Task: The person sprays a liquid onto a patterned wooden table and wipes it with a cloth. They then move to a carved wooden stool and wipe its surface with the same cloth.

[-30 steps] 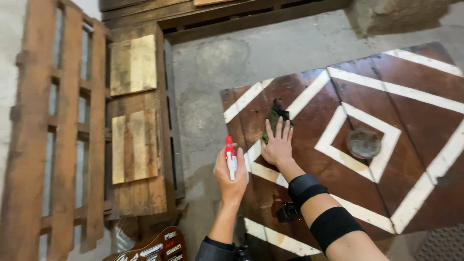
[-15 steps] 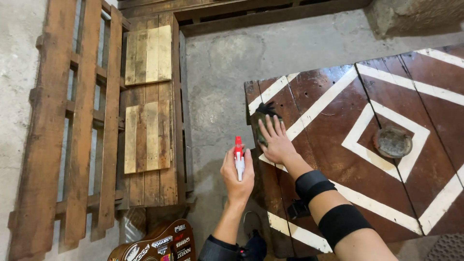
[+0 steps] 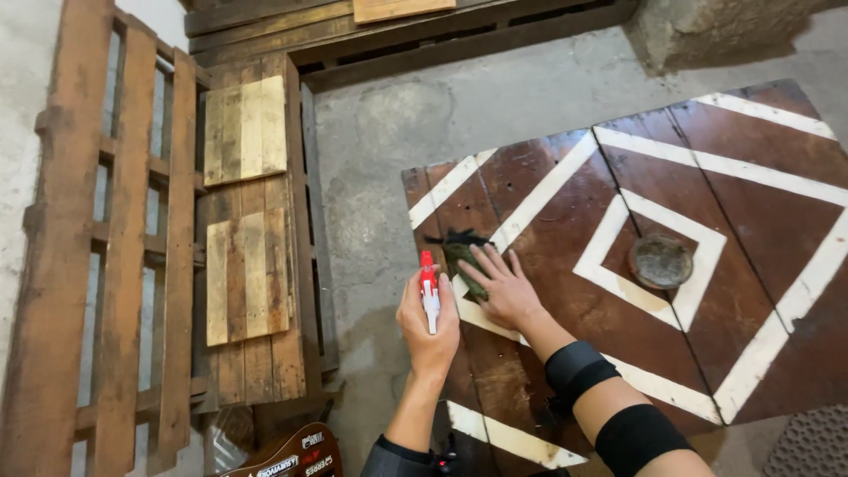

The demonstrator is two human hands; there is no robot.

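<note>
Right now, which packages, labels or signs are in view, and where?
Spray bottle: in the left hand, at the tabletop's left edge; small, white body, red top.
Printed object: bottom edge, below the pallets; curved, brown, with white and red stickers.
No signs or screens.

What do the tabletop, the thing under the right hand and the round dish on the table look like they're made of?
The tabletop looks like wooden planks, stained dark brown and glossy, with seams between boards and painted white stripes. Under the right hand is a dark green cloth, soft and crumpled, probably fabric. The round dish looks like dull grey metal, possibly tarnished; too small to be sure.
</note>
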